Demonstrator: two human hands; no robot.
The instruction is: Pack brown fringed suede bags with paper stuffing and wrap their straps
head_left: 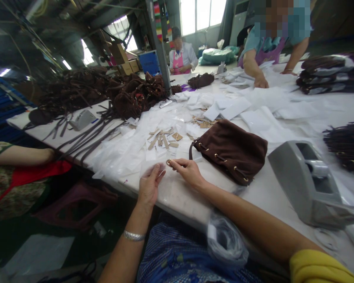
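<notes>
Near the table's front edge, my left hand (pixel 150 184) pinches a small clear plastic bag (pixel 146 171) between thumb and fingers. My right hand (pixel 188 171) is closed on a small gold-coloured ring (pixel 168 162), held close to the plastic. Just beyond my right hand lies a dark brown drawstring bag (pixel 238 147), on its side, with cord threaded through gold eyelets. Small tan card strips (pixel 162 138) are scattered on the table past my hands.
A grey tape dispenser (pixel 306 184) stands at the right. Thin white sheets (pixel 265 122) cover much of the table. Brown bags (pixel 138 94) are heaped at the back left. Two people work across the table; another person's arm (pixel 23 155) reaches in from the left.
</notes>
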